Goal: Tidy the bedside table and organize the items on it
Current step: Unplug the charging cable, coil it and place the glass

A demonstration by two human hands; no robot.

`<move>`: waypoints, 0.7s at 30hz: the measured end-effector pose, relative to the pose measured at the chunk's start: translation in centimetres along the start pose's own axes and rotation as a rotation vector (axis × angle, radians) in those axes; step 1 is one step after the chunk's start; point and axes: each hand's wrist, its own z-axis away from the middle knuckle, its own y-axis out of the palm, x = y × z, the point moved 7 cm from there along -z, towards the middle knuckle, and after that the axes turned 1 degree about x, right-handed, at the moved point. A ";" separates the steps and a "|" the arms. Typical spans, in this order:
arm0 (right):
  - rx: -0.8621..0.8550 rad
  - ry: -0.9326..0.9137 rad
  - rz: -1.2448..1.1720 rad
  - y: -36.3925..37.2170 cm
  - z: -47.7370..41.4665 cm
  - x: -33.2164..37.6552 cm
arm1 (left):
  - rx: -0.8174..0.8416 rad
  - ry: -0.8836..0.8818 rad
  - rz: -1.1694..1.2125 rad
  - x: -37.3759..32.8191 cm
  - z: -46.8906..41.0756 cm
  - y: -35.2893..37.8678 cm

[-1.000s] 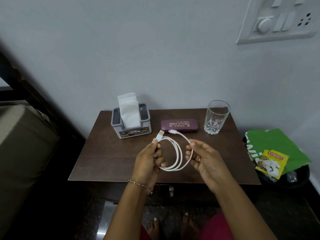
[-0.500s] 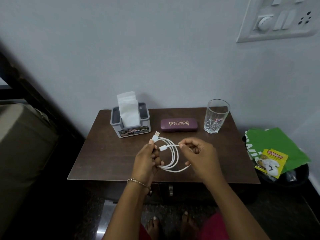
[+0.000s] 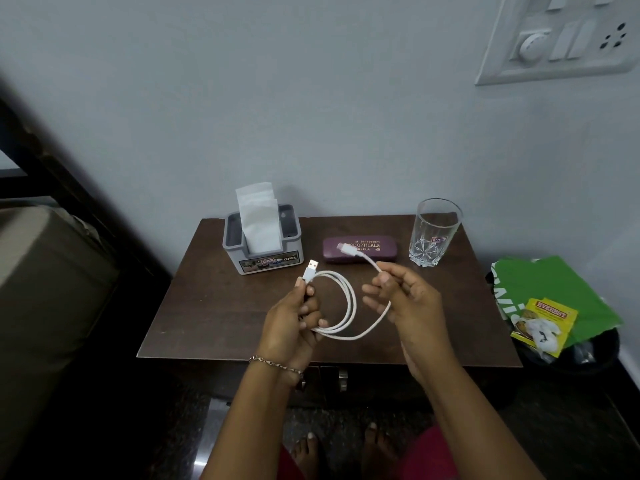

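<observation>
A white USB cable (image 3: 349, 306) is looped in the air above the dark wooden bedside table (image 3: 207, 313). My left hand (image 3: 294, 323) grips the loops, and the USB plug sticks up from its fingers. My right hand (image 3: 405, 303) pinches the cable near its other end, which points toward the purple spectacle case (image 3: 360, 250) at the back of the table. A grey tissue holder (image 3: 263, 244) with white tissues stands at the back left. A clear glass (image 3: 434, 232) stands at the back right.
A black waste bin (image 3: 575, 351) beside the table on the right holds a green bag and a yellow packet. A bed edge lies at the left. A switchboard (image 3: 561, 36) is on the wall above. My bare feet are below the table front.
My right hand has pulled the free cable end out to the right and up, away from my left hand, widening the outer loop. My left hand has kept its hold.
</observation>
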 end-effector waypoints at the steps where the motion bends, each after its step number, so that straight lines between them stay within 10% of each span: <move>1: -0.016 0.029 -0.079 0.0 0.0 -0.1 | -0.004 -0.001 -0.015 0.0 0.0 0.0; 9: 0.040 0.034 0.143 0.2 0.0 -1.0 | 0.027 -0.073 -0.560 1.5 0.3 1.3; 21: 0.350 0.086 0.218 2.6 0.5 -1.7 | 0.027 -0.104 -0.487 1.1 0.5 0.7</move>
